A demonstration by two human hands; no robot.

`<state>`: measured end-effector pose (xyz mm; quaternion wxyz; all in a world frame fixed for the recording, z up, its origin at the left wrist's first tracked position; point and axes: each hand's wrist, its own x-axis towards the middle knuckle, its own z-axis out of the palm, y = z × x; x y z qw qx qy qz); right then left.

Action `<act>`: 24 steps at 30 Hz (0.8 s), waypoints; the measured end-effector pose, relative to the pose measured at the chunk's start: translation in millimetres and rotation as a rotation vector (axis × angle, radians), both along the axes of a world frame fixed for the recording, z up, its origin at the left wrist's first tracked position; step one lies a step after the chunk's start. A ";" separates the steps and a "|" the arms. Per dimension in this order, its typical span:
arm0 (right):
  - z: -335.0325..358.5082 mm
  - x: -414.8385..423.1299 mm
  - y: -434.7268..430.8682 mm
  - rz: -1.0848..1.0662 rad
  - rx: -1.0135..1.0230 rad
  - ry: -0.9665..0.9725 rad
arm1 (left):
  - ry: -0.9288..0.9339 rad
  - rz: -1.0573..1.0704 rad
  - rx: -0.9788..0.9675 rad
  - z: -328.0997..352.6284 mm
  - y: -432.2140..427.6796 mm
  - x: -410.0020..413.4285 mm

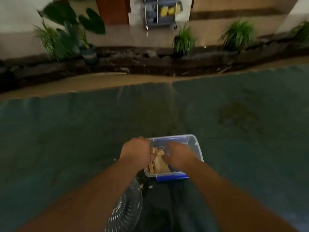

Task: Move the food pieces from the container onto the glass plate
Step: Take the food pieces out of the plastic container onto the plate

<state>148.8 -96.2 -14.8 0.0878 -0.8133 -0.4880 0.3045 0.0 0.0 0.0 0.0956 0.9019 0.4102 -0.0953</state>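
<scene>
A clear plastic container [194, 144] with blue clips sits on the dark green mat in front of me. Tan food pieces [159, 164] lie stacked inside it. My left hand [136, 152] grips the container's left rim, fingers curled over the edge. My right hand [178, 154] reaches down into the container over the food; its fingertips are hidden and blurred, so whether they hold a piece is unclear. A patterned glass plate [126, 208] lies near me under my left forearm, partly hidden by the arm.
The green mat [66, 139] spreads wide on all sides. Beyond it runs a sandy strip, then a dark rock border with potted plants [184, 39]. A metal cart [160, 12] stands at the far back. Dark trousers [160, 206] show between my arms.
</scene>
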 end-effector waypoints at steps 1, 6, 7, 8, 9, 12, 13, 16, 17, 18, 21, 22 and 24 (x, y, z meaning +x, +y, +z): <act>-13.5 -5.7 5.4 0.023 -0.040 0.048 | 0.035 0.044 -0.006 -9.7 -0.1 1.4; -55.5 -22.9 26.5 0.223 -0.115 0.192 | 0.066 0.214 -0.020 -45.1 -1.1 0.0; -61.1 -21.9 28.8 0.257 -0.111 0.211 | 0.063 0.240 -0.027 -48.6 -1.5 -0.4; -63.4 -20.8 29.3 0.277 -0.108 0.227 | 0.060 0.255 -0.034 -50.2 -2.1 -0.5; -67.5 -18.9 29.6 0.272 -0.106 0.243 | 0.055 0.272 -0.045 -52.8 -2.4 -0.3; -73.3 -14.7 29.3 0.253 -0.107 0.259 | 0.000 0.312 -0.089 -56.2 -6.5 0.8; -74.8 -14.8 28.9 0.321 -0.106 0.213 | -0.022 0.328 -0.102 -57.8 -7.6 0.9; -77.9 -15.8 27.7 0.377 -0.100 0.160 | -0.096 0.365 -0.142 -61.2 -11.1 1.3; -81.1 -15.9 28.1 0.356 -0.105 0.150 | -0.128 0.377 -0.148 -62.9 -11.9 1.3; -82.4 -16.5 28.4 0.332 -0.116 0.146 | -0.159 0.388 -0.157 -63.8 -12.6 1.4; -87.9 -21.8 28.6 0.237 -0.109 0.184 | -0.217 0.413 -0.166 -65.2 -13.9 -0.4; -88.3 -24.4 28.9 0.189 -0.095 0.210 | -0.225 0.414 -0.165 -65.2 -13.8 -1.0; -92.5 -29.6 29.3 0.099 -0.078 0.223 | -0.225 0.403 -0.157 -65.5 -12.9 -2.9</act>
